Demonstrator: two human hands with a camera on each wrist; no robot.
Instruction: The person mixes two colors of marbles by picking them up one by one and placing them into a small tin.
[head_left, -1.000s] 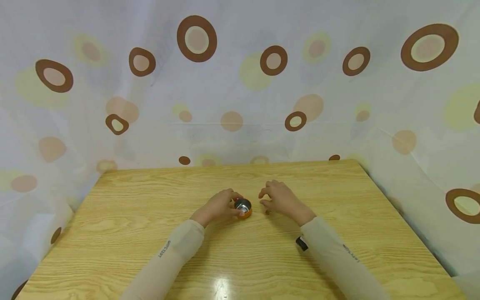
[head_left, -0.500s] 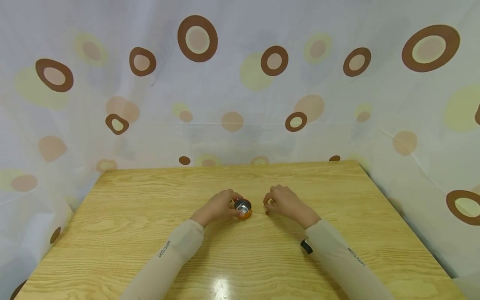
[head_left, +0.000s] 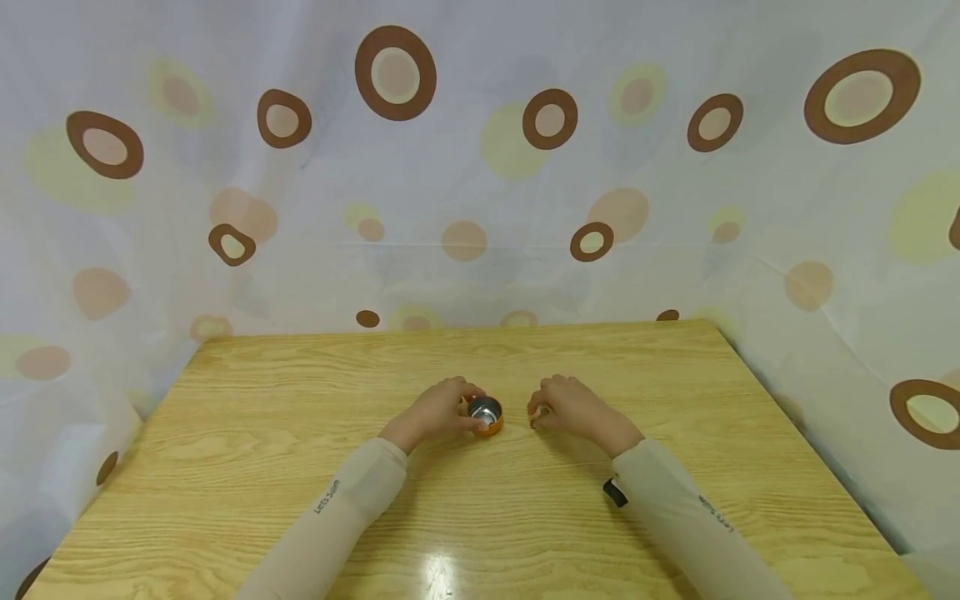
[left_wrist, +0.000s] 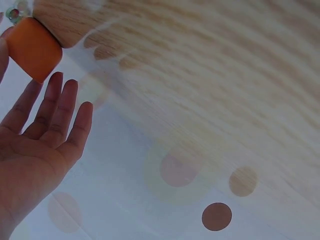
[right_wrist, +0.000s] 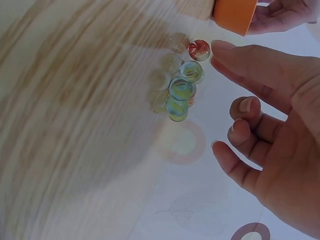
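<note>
My left hand (head_left: 437, 411) grips a small round orange bowl (head_left: 495, 426) with a shiny metal inside, thumb and fingers at its side. In the left wrist view the orange wall of the bowl (left_wrist: 35, 49) shows beside the fingertips. My right hand (head_left: 576, 407) is low over the table to the right of the bowl, fingers bent and spread apart. Several glass marbles lie by it: in the right wrist view, a red swirled marble (right_wrist: 199, 50) sits just off the thumb tip, and green ones (right_wrist: 182, 89) cluster in front of the fingers.
The wooden table (head_left: 300, 500) reflects a light near its front edge. A patterned white sheet (head_left: 465, 167) hangs behind it and along both sides. A black strap (head_left: 615, 492) shows under the right sleeve.
My right hand has shifted slightly right and toward me, its fingers lowered around the marbles. The left hand and the bowl stay in place.
</note>
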